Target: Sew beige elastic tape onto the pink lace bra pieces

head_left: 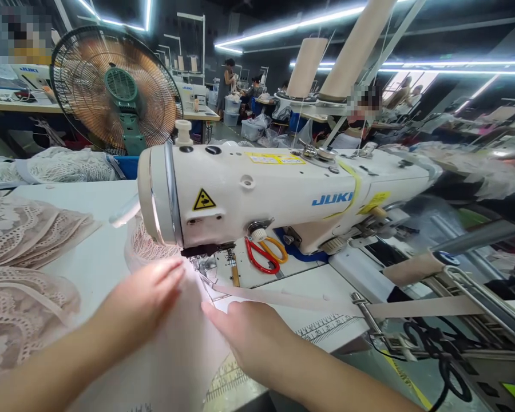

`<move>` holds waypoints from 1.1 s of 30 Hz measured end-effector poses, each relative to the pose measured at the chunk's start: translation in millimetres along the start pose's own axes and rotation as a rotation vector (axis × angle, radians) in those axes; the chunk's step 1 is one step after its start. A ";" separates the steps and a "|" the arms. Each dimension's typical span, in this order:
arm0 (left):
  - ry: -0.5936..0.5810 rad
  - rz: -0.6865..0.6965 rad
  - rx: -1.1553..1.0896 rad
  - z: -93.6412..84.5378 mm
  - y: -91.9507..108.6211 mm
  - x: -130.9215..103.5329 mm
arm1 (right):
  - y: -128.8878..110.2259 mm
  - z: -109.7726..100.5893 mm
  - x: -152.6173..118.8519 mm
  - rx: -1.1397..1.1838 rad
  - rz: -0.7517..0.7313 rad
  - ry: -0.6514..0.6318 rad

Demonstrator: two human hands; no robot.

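Pale pinkish fabric (pixel 167 355) lies under the needle area of a white sewing machine (pixel 249 194) and spreads toward me. My left hand (pixel 148 294) rests on its left side, fingers stretched toward the presser foot and slightly blurred. With thumb on top and fingers curled, my right hand (pixel 255 335) grips the fabric's right edge just before the metal folder (pixel 210 288). A pale elastic band (pixel 278 296) runs from the right into this folder. Behind the needle area, pink lace (pixel 143 246) gathers on the table. The fingertips under the fabric are hidden.
Lace pieces (pixel 21 229) lie stacked at the left. Red-handled scissors (pixel 261 257) sit under the machine arm. A ruler tape (pixel 326 329) marks the table's front edge. A metal band feeder (pixel 377 326) stands right, a fan (pixel 118 86) behind. People work farther back.
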State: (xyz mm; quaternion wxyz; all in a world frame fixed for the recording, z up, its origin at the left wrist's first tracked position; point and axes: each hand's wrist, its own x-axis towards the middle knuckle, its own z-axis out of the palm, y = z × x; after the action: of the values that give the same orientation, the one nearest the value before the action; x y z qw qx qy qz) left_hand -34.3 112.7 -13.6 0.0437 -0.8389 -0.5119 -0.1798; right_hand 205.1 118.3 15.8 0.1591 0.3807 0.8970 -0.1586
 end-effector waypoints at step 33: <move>0.004 0.588 -0.004 13.6 3.2 -27.6 | 7.7 1.7 13.7 -0.093 -0.094 0.160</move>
State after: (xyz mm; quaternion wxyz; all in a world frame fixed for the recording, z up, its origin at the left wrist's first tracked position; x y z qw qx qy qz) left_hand -39.4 91.4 -35.5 0.0932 -0.9509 -0.2465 -0.1622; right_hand 202.0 131.4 7.5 0.0970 0.3417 0.9301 -0.0930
